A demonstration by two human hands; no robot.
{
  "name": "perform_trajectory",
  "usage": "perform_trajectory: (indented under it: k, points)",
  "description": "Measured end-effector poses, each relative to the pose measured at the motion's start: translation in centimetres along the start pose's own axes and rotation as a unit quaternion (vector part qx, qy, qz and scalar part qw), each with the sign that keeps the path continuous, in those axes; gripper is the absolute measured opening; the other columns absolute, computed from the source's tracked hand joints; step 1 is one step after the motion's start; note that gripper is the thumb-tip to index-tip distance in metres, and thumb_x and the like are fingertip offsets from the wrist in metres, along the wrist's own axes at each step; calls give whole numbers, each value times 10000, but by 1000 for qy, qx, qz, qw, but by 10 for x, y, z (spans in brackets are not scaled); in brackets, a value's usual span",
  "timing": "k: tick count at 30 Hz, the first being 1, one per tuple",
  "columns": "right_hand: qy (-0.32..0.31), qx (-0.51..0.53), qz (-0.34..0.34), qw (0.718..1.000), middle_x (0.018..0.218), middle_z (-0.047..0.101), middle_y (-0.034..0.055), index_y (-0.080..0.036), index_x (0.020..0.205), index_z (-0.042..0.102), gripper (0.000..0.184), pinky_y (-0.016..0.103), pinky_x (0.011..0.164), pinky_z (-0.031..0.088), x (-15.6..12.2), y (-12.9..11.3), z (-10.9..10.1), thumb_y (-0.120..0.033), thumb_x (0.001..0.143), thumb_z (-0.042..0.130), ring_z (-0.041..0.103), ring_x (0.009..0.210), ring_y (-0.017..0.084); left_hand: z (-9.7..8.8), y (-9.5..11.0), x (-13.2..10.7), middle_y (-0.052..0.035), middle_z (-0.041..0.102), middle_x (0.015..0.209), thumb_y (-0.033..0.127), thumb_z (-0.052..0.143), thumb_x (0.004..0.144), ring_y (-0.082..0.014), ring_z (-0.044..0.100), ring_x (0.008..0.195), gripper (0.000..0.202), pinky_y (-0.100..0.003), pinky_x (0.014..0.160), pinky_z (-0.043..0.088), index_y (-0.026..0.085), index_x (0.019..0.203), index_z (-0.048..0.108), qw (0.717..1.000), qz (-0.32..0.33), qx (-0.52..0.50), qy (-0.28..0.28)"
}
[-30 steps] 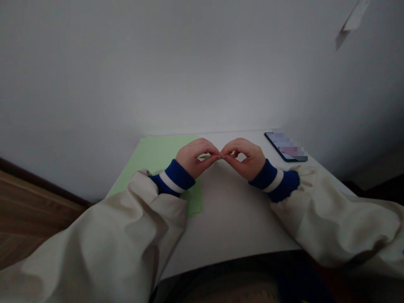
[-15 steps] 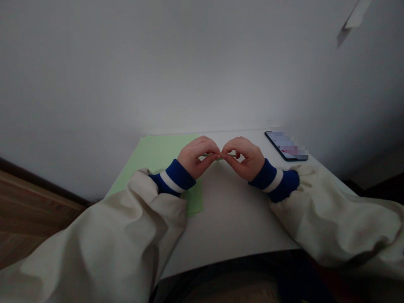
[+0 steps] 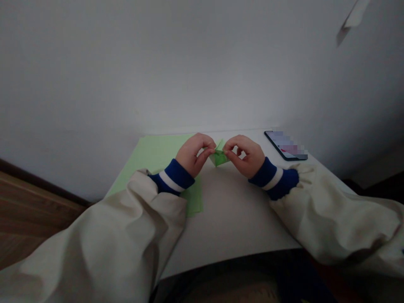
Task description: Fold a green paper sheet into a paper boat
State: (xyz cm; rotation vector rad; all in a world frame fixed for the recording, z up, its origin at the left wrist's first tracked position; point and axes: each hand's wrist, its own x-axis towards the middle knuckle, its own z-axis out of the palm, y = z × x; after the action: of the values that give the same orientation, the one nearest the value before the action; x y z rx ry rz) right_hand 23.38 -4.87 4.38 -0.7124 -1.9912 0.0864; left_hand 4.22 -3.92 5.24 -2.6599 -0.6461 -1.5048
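A small piece of folded green paper is held up over the white table, between my two hands. My left hand pinches its left side with thumb and fingers. On the other side, my right hand grips it between thumb and forefinger. The paper is partly spread, with a point upward and a darker green face toward me. My fingertips cover parts of its edges. Under and beside my left forearm lie light green paper sheets, slightly out of line with each other.
A phone with its screen lit lies at the table's right rear. A pale wall rises right behind the table. At the lower left is a brown wooden surface. Something white sticks out from the wall at upper right.
My fingertips have moved slightly apart. The green paper between them, seen thin and mostly hidden before, now shows opened folds. The sheets and the phone stay in place.
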Motion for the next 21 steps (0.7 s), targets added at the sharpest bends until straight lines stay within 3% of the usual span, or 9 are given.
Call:
perform_trajectory:
  k: [5, 10, 15, 18, 21]
  points:
    - [2, 9, 15, 1000, 785, 630, 29, -203, 815, 562, 36, 269, 565, 435, -2, 1, 2, -214, 805, 528, 541, 726, 146, 0, 1, -1, -40, 612, 793, 214, 459, 875, -144, 559, 766, 123, -303, 739, 459, 174, 772, 513, 1000, 2, 0, -10]
    - [-6, 17, -13, 1000, 816, 629, 29, -209, 838, 537, 40, 321, 719, 462, -2, -1, 4, -209, 823, 499, 566, 784, 153, -1, 0, -3, -51, 632, 822, 214, 448, 874, -155, 574, 780, 123, -321, 730, 472, 173, 789, 527, 1000, -8, 10, -27]
    - [-9, 0, -58, 998, 823, 617, 36, -210, 890, 536, 83, 323, 715, 449, 3, -3, 3, -222, 811, 514, 553, 782, 157, 1, 0, -4, -63, 632, 857, 202, 469, 865, -146, 568, 781, 82, -279, 666, 499, 166, 818, 525, 1000, 6, 0, -24]
    - [-21, 18, -74, 997, 804, 629, 30, -217, 852, 551, 60, 326, 735, 449, 4, -3, 3, -260, 814, 535, 564, 781, 154, 3, 1, -5, -57, 630, 854, 203, 464, 870, -137, 565, 779, 90, -252, 630, 505, 166, 812, 521, 999, -14, -20, -24]
    - [-11, 28, -43, 999, 811, 633, 34, -218, 831, 563, 66, 330, 744, 458, 2, 0, 3, -264, 828, 516, 571, 793, 152, 4, 3, -5, -51, 638, 880, 228, 450, 884, -134, 577, 807, 111, -237, 615, 502, 171, 826, 524, 998, -51, -33, -24]
